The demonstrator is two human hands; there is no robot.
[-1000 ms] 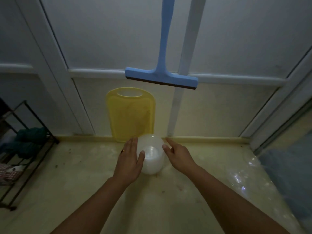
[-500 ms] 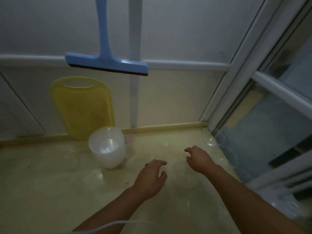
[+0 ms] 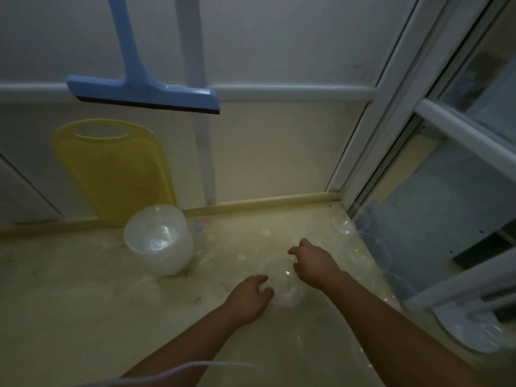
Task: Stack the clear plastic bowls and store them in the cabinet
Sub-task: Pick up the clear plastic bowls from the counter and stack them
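A stack of clear plastic bowls (image 3: 159,241) stands on the yellowish counter (image 3: 69,297) near the back wall. To its right, a single clear bowl (image 3: 283,287) sits on the counter, faint and hard to outline. My left hand (image 3: 248,297) curls its fingers on that bowl's left side. My right hand (image 3: 314,261) curls over its far right rim. Another clear bowl (image 3: 344,226) lies in the back right corner.
A yellow cutting board (image 3: 111,169) leans on the wall behind the stack. A blue squeegee (image 3: 145,93) hangs above it. A white sliding frame with glass (image 3: 391,129) bounds the counter on the right. A white cable (image 3: 173,370) crosses the bottom.
Both hands left the stack of bowls and moved right to the single clear bowl, closing in on its two sides. The view swung right.
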